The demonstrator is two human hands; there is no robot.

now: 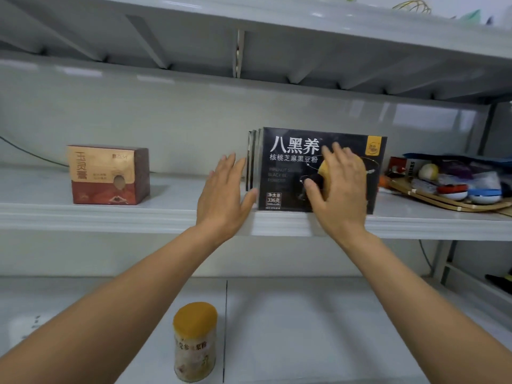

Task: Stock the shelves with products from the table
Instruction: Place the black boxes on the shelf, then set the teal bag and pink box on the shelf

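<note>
1. The right grip [338, 187] lay flat against the printed face of the front box [291, 164]. Its fingers were straight and spread, and it was clamped on nothing. The palm covered the lower right part of that face.
2. The left grip [224, 195] stood on edge at the left side of the box row, with its fingers straight and apart. Its thumb touched the lower left corner of the front box. This grip also held nothing.
3. The front box was black with white characters and a small "336" label. It stood upright on the middle shelf [110, 217], close to the shelf's front edge, with its broad face toward the camera.
4. Rear boxes [252, 159] of the same black kind stood upright directly behind it, packed face to face. Only their left edges showed.
5. A red box [108, 176] stood upright on the same shelf, well apart to the left.
6. A tray [448, 207] of mixed small items lay at the right end of the shelf, near the row.
7. A can [195, 342] with a yellow lid stood upright on the lower shelf [304, 328], between the two forearms.
8. The upper shelf [277, 37] spanned the top of the view.
</note>
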